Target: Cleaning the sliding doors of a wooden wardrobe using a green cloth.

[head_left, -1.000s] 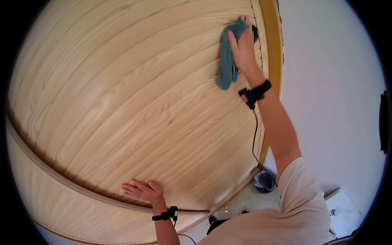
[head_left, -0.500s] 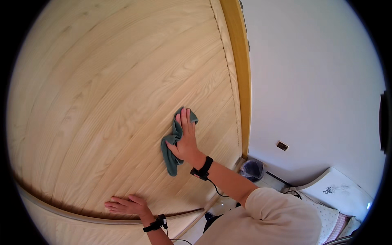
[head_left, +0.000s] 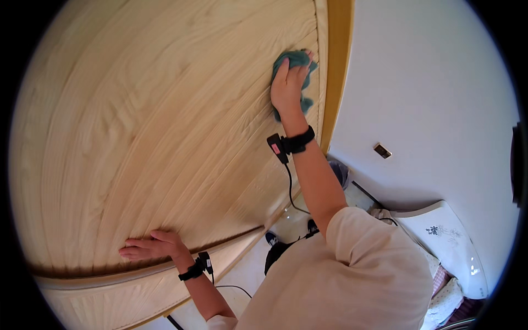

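A large light wood-grain panel (head_left: pixel 165 126) fills the left side of the view. My right hand (head_left: pixel 288 91) presses a bunched dark green cloth (head_left: pixel 291 58) against it, high up near the panel's right edge. Folds of the cloth stick out above the fingers and beside the wrist. My left hand (head_left: pixel 151 247) rests low on the panel with its fingers stretched out and nothing in it. Just below it runs a long curved ledge (head_left: pixel 121 275). Each wrist wears a black strap with a small cabled box.
A yellow-brown wooden post (head_left: pixel 336 66) borders the panel, beside a pale wall (head_left: pixel 418 82) with a small dark socket plate (head_left: pixel 382 150). A lined bin (head_left: pixel 338 171) stands on the floor. At lower right is a white headboard (head_left: pixel 451 236) with bedding.
My right hand has slid the cloth up and to the right across the panel, toward its edge. My left hand appears slightly higher and farther left, still flat; the whole view has shifted.
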The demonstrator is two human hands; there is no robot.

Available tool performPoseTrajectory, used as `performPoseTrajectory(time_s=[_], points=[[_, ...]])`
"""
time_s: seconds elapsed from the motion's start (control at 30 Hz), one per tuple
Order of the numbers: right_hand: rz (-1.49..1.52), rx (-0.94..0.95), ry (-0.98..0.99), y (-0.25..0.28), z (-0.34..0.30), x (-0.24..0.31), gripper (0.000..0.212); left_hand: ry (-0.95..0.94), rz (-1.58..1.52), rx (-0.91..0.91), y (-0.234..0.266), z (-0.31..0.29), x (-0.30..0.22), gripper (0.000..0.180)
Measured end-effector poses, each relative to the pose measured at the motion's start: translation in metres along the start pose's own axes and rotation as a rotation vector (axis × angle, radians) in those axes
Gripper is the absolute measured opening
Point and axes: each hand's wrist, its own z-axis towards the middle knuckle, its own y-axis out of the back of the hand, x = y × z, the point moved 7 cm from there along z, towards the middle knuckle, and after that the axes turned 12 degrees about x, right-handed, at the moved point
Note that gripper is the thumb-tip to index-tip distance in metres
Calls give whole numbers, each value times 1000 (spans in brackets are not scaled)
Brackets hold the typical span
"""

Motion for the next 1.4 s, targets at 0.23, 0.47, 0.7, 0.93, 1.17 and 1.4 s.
performPoseTrajectory(time_s=[0.23,0.47,0.7,0.93,1.17,1.4], points=[[154,-44,110,-3,-28,-4,62,-24,0,20,2,-2,2,68],[361,82,38,-53,-164,51,89,-23,-23,42,2,0,0,67],[157,285,325,-98,-279,53,91,-39,-30,37,3,-1,-2,66],[-103,331,453,-92,-240,-19,108,-44,-36,35,1,-4,0,65],[96,135,232,-63,-166,-80,109,-26,-83,59,-6,-2,-6,65],[19,32,363,-32,-123,-86,81,-34,-94,51,-5,-3,-5,68]])
